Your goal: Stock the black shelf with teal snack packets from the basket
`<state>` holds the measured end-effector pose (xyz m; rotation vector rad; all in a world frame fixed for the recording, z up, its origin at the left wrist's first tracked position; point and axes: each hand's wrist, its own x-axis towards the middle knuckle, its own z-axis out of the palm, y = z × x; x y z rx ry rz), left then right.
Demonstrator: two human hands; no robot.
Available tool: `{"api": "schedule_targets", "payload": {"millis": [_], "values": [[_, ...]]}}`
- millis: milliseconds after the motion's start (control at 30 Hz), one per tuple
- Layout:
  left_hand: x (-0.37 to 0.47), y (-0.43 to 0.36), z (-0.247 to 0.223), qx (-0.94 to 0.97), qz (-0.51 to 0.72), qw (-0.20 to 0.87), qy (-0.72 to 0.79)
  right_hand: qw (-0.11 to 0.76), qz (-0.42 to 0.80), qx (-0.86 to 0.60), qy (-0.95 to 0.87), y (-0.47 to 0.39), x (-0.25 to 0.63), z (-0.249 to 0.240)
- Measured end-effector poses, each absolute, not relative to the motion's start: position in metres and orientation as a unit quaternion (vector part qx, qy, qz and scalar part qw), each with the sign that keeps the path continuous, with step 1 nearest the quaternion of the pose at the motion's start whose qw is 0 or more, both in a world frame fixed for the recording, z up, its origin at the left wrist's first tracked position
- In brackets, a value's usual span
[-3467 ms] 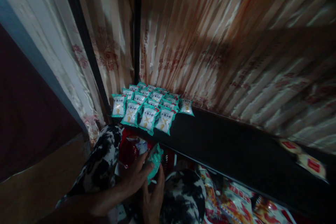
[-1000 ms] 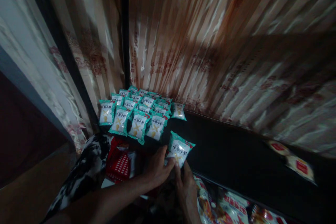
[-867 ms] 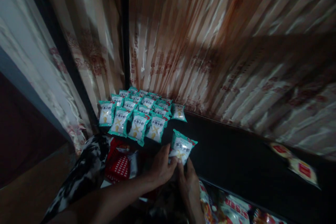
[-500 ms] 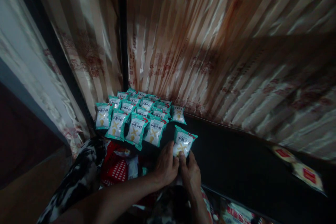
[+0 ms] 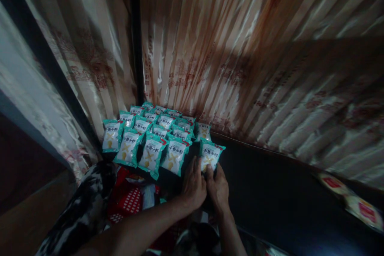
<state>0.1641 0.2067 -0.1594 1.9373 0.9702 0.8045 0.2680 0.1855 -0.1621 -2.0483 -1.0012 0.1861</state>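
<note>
A teal-and-white snack bag (image 5: 210,154) stands tilted back on the dark shelf, its printed front toward me. My right hand (image 5: 218,190) grips its lower right part, thumb on the front and fingers behind. My left hand (image 5: 193,186) presses against the lower left edge with its fingers close together; part of its grip is hidden. Just left of my hands, a front row of matching bags includes a snack bag (image 5: 176,155) close to my left fingers. Several more of the same kind stand in rows behind, and another bag (image 5: 203,131) stands directly behind the held one.
Pleated printed curtains (image 5: 192,48) hang behind the dark shelf (image 5: 264,184). A black post (image 5: 136,40) rises at the back left corner. Two cream-and-red packets (image 5: 364,211) lie far right. Below left are a red basket (image 5: 132,202) and a black-and-white patterned cloth (image 5: 84,204).
The held bag has gone slightly farther back, now overlapping the bag behind it. Both hands moved with it. The view has shifted a little.
</note>
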Motion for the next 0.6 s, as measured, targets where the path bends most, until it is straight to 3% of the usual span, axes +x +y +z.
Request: {"api": "schedule_targets", "payload": {"millis": [367,600], "values": [[0.184,0.231,-0.156,0.765,0.333,0.369,0.409,0.431,-0.031,-0.770,-0.469,0.218,0.292,-0.174],[0.193,0.240,-0.159,0.768,0.337,0.359,0.409,0.423,0.025,-0.783,-0.455,0.237,0.304,-0.178]]}}
